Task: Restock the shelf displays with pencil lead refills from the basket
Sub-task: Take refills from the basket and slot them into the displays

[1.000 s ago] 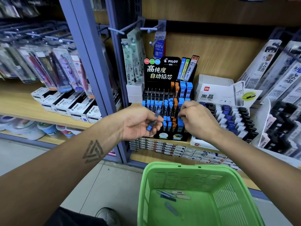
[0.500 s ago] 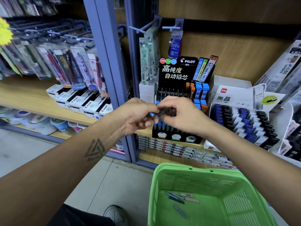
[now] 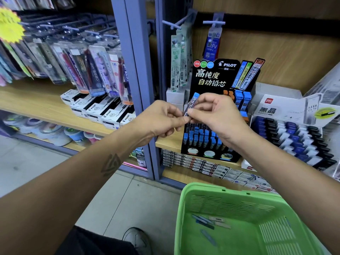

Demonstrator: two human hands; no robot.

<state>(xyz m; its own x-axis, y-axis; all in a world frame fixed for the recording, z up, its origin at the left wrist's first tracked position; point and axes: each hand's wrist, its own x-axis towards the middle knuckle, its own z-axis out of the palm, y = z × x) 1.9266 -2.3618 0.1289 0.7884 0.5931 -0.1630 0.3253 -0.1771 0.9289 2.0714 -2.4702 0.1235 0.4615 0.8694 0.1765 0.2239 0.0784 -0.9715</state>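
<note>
One lead refill [image 3: 191, 104], blue-capped, is pinched between my two hands in front of the black display stand [image 3: 211, 115] on the shelf [image 3: 171, 142]. My left hand [image 3: 161, 120] nips its lower end with curled fingertips; my right hand [image 3: 215, 115] curls round its middle, cap tilted up to the right. Below, near the green basket's [image 3: 230, 197] back wall, a few more refills [image 3: 209, 220] lie loose on its floor.
</note>
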